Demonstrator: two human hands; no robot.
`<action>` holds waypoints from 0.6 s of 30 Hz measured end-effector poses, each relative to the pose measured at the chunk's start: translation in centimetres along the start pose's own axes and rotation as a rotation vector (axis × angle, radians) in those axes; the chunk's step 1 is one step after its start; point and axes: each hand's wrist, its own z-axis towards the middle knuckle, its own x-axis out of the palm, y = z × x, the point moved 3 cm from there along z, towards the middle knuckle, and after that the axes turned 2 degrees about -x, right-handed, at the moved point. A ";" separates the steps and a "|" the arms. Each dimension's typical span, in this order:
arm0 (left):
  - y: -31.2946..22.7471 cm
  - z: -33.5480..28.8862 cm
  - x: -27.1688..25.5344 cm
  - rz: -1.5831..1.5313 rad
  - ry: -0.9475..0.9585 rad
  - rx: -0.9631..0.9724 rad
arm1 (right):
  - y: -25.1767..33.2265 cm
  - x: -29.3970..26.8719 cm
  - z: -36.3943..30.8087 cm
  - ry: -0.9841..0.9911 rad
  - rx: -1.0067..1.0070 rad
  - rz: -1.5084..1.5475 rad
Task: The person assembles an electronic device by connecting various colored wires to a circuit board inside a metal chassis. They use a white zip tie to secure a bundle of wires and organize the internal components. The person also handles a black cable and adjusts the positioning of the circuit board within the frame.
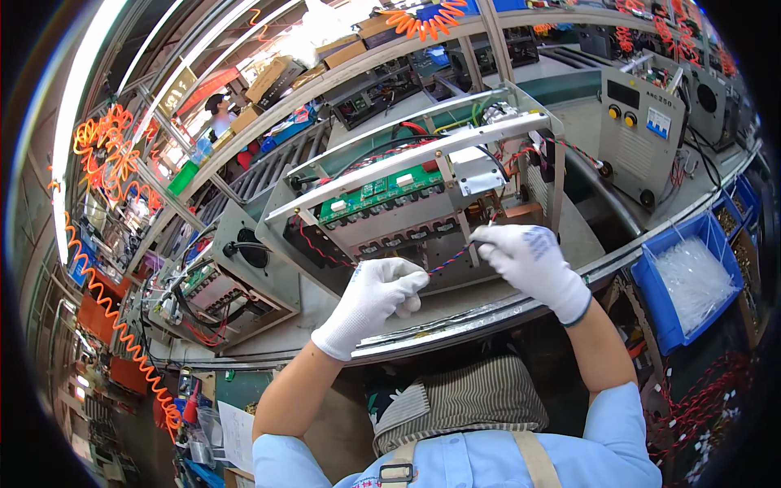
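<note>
Between my two gloved hands runs a twisted red and blue wire pair (pixel 450 262). My left hand (pixel 376 294) pinches its left part, fingers closed. Up and to the right, my right hand (pixel 527 259) pinches the other part near a small pale end. Both hands are in front of an opened metal machine housing (pixel 358 268) on the bench. Inside it sit a green circuit board (pixel 382 195), a white box-shaped part (pixel 477 172) and several coloured wires. The gloves hide the fingertips' exact hold.
Another opened machine (pixel 232 272) stands at left, and a grey machine with yellow knobs (pixel 643 134) at right. A blue bin of clear plastic ties (pixel 691 276) hangs off the bench's right edge. Red wire bundles (pixel 704 398) lie below it. Orange coiled hoses (pixel 114 309) hang at left.
</note>
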 end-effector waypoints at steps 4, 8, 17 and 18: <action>-0.3 0.2 -1.5 0.028 -0.012 0.059 | 1.4 -3.1 -0.7 0.006 0.198 0.943; -0.7 0.0 -1.7 0.206 -0.024 0.064 | 3.3 -1.2 2.0 -0.060 -0.032 0.812; -0.7 0.1 -2.6 0.339 -0.011 0.058 | 3.9 5.3 4.5 0.131 -0.323 0.030; -0.1 1.0 -3.0 0.378 0.024 0.159 | 4.0 4.9 4.9 0.122 -0.331 0.028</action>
